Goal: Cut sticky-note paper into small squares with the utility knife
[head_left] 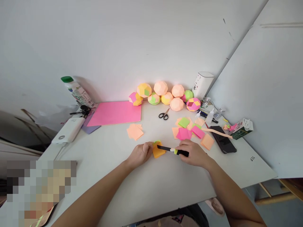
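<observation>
My left hand (140,153) pinches a small folded orange paper piece (158,150) with a green bit at its top, holding it down on the white table (113,157). My right hand (193,152) grips a black tool with a yellow-green band (174,150), its dark tip lying across the orange paper. The two hands sit close together near the table's middle front.
Loose orange, pink and green paper squares (187,130) lie right of centre, more orange squares (134,131) to the left. Paper balls (163,94) line the wall. Scissors (164,114), a pink sheet (115,113), a phone (222,138), a white power bank (68,130) and a bottle (75,90) lie around.
</observation>
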### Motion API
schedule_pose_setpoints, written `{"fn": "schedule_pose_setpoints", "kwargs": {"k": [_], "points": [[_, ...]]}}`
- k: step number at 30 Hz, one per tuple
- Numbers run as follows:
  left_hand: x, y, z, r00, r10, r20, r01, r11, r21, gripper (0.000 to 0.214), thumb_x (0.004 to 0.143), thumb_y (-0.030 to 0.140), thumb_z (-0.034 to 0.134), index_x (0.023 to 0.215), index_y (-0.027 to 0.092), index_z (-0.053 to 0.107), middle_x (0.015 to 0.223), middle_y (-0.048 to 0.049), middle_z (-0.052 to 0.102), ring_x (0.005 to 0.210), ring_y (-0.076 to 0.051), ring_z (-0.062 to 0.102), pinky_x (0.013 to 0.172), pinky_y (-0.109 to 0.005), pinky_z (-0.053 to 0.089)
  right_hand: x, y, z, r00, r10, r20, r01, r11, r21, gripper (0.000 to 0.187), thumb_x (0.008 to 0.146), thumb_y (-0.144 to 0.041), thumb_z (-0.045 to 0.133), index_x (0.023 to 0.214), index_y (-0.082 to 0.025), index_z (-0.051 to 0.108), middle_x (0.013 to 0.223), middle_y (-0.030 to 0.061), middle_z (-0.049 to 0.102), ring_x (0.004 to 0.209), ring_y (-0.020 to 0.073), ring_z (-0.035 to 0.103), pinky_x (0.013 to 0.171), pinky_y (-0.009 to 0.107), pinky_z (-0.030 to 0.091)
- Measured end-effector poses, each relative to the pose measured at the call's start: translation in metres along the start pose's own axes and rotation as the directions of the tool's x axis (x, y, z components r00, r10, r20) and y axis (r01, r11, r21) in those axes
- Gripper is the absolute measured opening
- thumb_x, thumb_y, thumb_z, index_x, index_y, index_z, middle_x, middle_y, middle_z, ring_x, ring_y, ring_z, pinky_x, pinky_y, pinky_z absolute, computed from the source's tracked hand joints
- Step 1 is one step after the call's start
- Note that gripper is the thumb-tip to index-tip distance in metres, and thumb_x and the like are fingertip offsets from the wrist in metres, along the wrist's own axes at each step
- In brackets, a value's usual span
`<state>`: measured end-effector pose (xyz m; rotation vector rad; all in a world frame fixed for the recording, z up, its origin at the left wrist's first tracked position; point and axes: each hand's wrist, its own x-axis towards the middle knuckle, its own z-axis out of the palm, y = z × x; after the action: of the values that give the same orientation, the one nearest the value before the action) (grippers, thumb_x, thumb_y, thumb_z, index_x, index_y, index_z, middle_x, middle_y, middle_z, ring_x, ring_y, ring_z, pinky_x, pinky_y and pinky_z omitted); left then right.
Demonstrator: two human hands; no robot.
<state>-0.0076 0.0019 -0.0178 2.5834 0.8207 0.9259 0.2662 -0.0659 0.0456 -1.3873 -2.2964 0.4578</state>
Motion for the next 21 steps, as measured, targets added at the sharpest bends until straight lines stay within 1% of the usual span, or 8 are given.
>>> {"fn": "schedule_pose_setpoints", "kwargs": {"k": [2, 5, 6, 8, 11, 14, 17, 21], "points": [[0.0, -0.001, 0.0, 0.999, 0.05, -0.005, -0.049, 0.997, 0.059, 0.014, 0.091, 0.01, 0.029, 0.091, 0.023, 0.036, 0.07, 0.0035, 0.058, 0.046, -0.009, 0.045, 0.044, -0.02, 0.024, 0.0, -0.001, -0.003, 1.0, 0.002, 0.02, -0.002, 1.0, 0.01, 0.035, 0.072, -0.01, 0.053, 0.099, -0.021, 0.072, 0.089, 0.0059, 0.067, 0.084, 0.0195, 0.059, 0.072, 0.031, 0.051], [0.001, -0.002, -0.002, 0.993, 0.098, 0.07, -0.107, 0.984, 0.14, 0.017, 0.088, 0.008, 0.033, 0.089, 0.022, 0.042, 0.087, -0.0014, 0.062, 0.054, -0.01, 0.051, 0.046, -0.02, 0.03, -0.003, 0.0, -0.011, 0.998, 0.005, 0.069, -0.007, 1.0, 0.025, 0.038, 0.071, -0.008, 0.052, 0.1, -0.021, 0.073, 0.088, 0.0051, 0.066, 0.084, 0.0192, 0.059, 0.071, 0.03, 0.05], [0.0, -0.001, -0.003, 0.991, 0.097, 0.089, -0.11, 0.982, 0.152, 0.018, 0.087, 0.008, 0.034, 0.089, 0.022, 0.045, 0.092, -0.0025, 0.063, 0.056, -0.01, 0.053, 0.048, -0.02, 0.032, -0.003, 0.0, -0.014, 0.996, 0.009, 0.091, -0.012, 0.999, 0.03, 0.038, 0.07, -0.008, 0.053, 0.1, -0.022, 0.073, 0.088, 0.0048, 0.066, 0.084, 0.0192, 0.059, 0.071, 0.03, 0.05], [0.0, 0.0, -0.004, 0.991, 0.088, 0.096, -0.102, 0.983, 0.153, 0.018, 0.087, 0.009, 0.034, 0.092, 0.021, 0.048, 0.095, -0.0032, 0.063, 0.058, -0.01, 0.054, 0.049, -0.021, 0.034, -0.005, 0.002, -0.021, 0.99, 0.019, 0.141, -0.025, 0.999, 0.041, 0.039, 0.069, -0.007, 0.053, 0.099, -0.022, 0.073, 0.087, 0.0043, 0.066, 0.083, 0.0187, 0.059, 0.072, 0.029, 0.049], [-0.001, 0.001, -0.004, 0.993, 0.066, 0.097, -0.08, 0.986, 0.147, 0.018, 0.089, 0.012, 0.034, 0.093, 0.02, 0.05, 0.088, -0.0024, 0.062, 0.055, -0.01, 0.052, 0.048, -0.021, 0.034, -0.007, 0.004, -0.028, 0.976, 0.039, 0.213, -0.052, 0.997, 0.055, 0.039, 0.068, -0.006, 0.053, 0.097, -0.022, 0.074, 0.085, 0.0036, 0.065, 0.08, 0.0176, 0.059, 0.071, 0.028, 0.048], [0.0, 0.002, -0.004, 0.994, 0.055, 0.099, -0.069, 0.988, 0.139, 0.017, 0.09, 0.015, 0.034, 0.092, 0.02, 0.051, 0.083, -0.0018, 0.06, 0.053, -0.01, 0.049, 0.047, -0.021, 0.033, -0.007, 0.003, -0.032, 0.965, 0.052, 0.258, -0.07, 0.996, 0.062, 0.039, 0.067, -0.006, 0.053, 0.096, -0.022, 0.074, 0.085, 0.0032, 0.064, 0.079, 0.0172, 0.058, 0.069, 0.026, 0.047], [0.001, 0.003, -0.004, 0.994, 0.054, 0.09, -0.066, 0.989, 0.131, 0.017, 0.092, 0.016, 0.034, 0.091, 0.02, 0.051, 0.081, -0.0012, 0.059, 0.052, -0.009, 0.047, 0.046, -0.021, 0.032, -0.007, 0.002, -0.032, 0.959, 0.062, 0.277, -0.084, 0.994, 0.069, 0.041, 0.067, -0.006, 0.053, 0.097, -0.023, 0.074, 0.085, 0.003, 0.064, 0.08, 0.0171, 0.058, 0.068, 0.026, 0.047], [0.001, 0.004, -0.005, 0.994, 0.042, 0.098, -0.054, 0.991, 0.12, 0.015, 0.093, 0.02, 0.036, 0.09, 0.02, 0.051, 0.083, -0.0013, 0.061, 0.053, -0.009, 0.049, 0.047, -0.021, 0.033, -0.007, 0.0, -0.032, 0.96, 0.081, 0.269, -0.097, 0.994, 0.047, 0.038, 0.068, -0.007, 0.053, 0.096, -0.022, 0.075, 0.086, 0.0035, 0.064, 0.08, 0.0175, 0.058, 0.069, 0.026, 0.047]]}}
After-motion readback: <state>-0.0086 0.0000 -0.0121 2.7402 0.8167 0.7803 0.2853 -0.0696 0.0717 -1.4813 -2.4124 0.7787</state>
